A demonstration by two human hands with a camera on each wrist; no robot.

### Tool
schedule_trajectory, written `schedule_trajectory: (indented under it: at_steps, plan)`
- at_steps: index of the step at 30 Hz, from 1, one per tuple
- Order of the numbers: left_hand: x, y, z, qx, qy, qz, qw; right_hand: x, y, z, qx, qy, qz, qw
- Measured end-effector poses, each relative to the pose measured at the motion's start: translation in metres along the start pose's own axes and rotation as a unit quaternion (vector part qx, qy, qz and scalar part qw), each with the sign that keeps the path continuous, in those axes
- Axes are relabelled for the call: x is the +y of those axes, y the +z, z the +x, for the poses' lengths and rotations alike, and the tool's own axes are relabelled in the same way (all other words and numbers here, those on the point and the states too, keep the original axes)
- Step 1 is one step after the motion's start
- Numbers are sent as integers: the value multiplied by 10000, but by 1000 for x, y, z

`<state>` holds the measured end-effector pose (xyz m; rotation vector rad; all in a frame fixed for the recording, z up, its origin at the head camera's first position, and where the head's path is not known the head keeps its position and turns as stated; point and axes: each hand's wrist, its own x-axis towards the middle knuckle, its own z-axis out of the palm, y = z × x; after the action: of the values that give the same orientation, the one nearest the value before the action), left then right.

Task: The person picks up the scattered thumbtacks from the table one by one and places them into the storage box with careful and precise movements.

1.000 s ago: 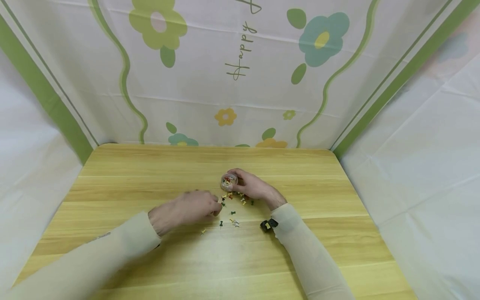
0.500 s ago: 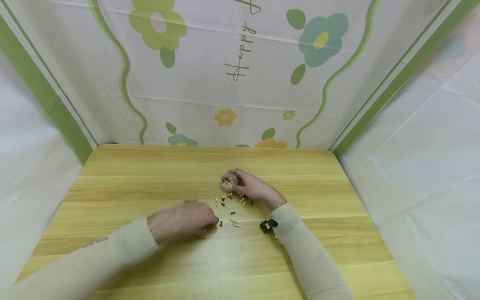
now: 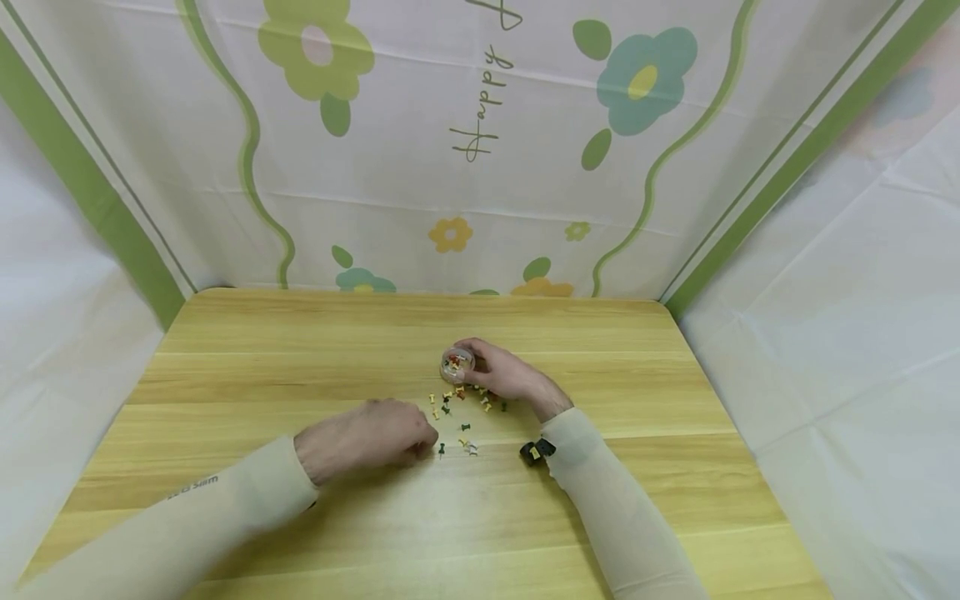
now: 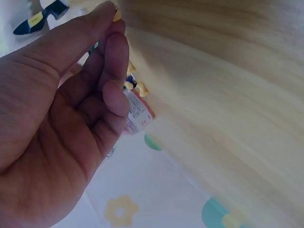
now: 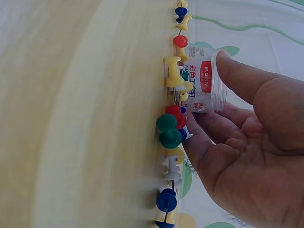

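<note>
My left hand is low over the table, left of the scattered pins. Between its thumb and forefinger it pinches a yellow push pin, mostly hidden by the fingertips in the left wrist view. My right hand grips a small clear jar with a printed label. The jar stands upright on the table, its mouth uncovered, with several coloured push pins inside. Loose push pins lie in front of it, among them a green one and a yellow one near the right hand.
A green push pin and white push pins lie just right of my left hand. A black piece with a yellow mark sits by the right cuff. Flowered cloth stands behind the wooden table.
My left hand has drawn back toward me from the pins near the jar, then closed in where a lone yellow push pin lay. Two yellow pins have come into view. The right hand stays put.
</note>
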<state>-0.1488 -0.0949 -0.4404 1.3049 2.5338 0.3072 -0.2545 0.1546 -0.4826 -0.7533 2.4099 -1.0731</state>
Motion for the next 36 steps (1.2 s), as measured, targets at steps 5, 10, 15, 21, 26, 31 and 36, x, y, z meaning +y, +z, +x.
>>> schedule_trajectory:
  at_steps: [5,10,15,21,26,31,36]
  plan:
    - [-7,-3,5,260,99,-115,9995,1,0,0,11,9,52,10000]
    - [-17,-6,13,536,173,-92,9984,2,0,0,-3,16,120,9999]
    - [-25,-8,20,860,18,-231,9960,1,1,1,-4,20,194,9998]
    - [-34,-11,28,1146,-262,-375,9924,1,1,0,-39,-13,293,9996]
    - [-41,-14,35,1364,-583,-565,9873,1,1,0,-50,54,247,9997]
    - [-46,-17,46,1636,-788,-733,9806,2,0,1,-60,76,151,9998]
    - [-48,-16,59,1939,-1161,-815,9707,2,0,1,20,37,83,10000]
